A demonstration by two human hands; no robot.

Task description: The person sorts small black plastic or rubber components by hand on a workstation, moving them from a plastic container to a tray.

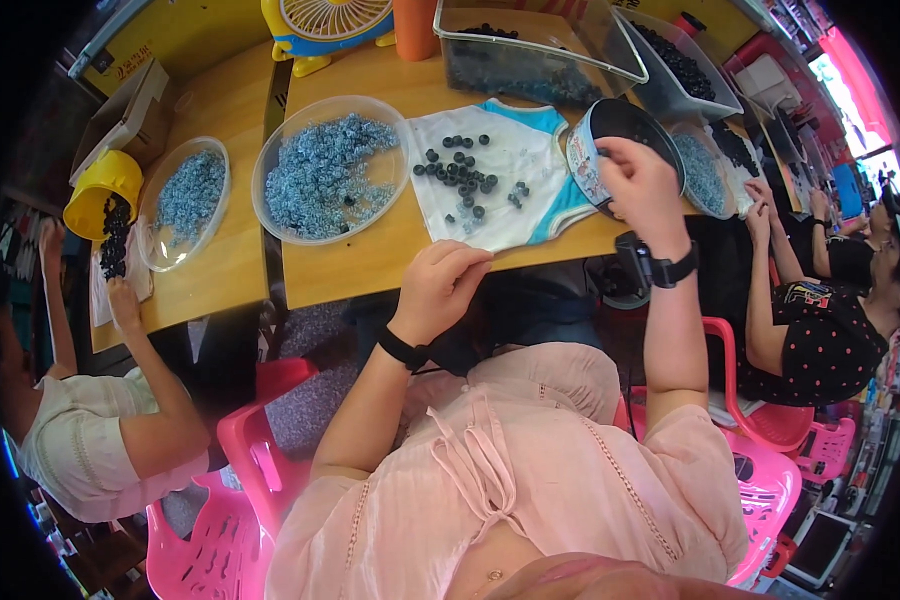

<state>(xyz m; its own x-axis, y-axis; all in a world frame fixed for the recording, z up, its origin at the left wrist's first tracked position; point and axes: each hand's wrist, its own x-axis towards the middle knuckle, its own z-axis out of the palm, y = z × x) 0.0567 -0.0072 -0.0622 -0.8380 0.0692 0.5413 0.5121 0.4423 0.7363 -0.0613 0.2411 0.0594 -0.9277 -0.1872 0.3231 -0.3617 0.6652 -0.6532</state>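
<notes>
My right hand [638,185] is over the rim of a round tub [582,165] with a patterned outside and a dark inside. Its fingers are pinched together; a small dark spot shows at the tips, too small to name. At the table's front edge my left hand [440,290] rests by the lower edge of a white cloth [435,140] with blue trim, fingers pressed together. Whatever they might hold is hidden. Several small round black pieces [460,175] lie scattered on the cloth. Left of it stands a clear round bowl [262,190] with many small translucent blue pieces [320,175].
Behind the cloth are a clear bin [540,75] and another bin of black pieces [675,60]. A yellow-blue fan [330,20] stands at the back. A co-worker on the left handles black pieces by a yellow bucket [105,190]; others sit at right beside another blue-filled bowl [700,175].
</notes>
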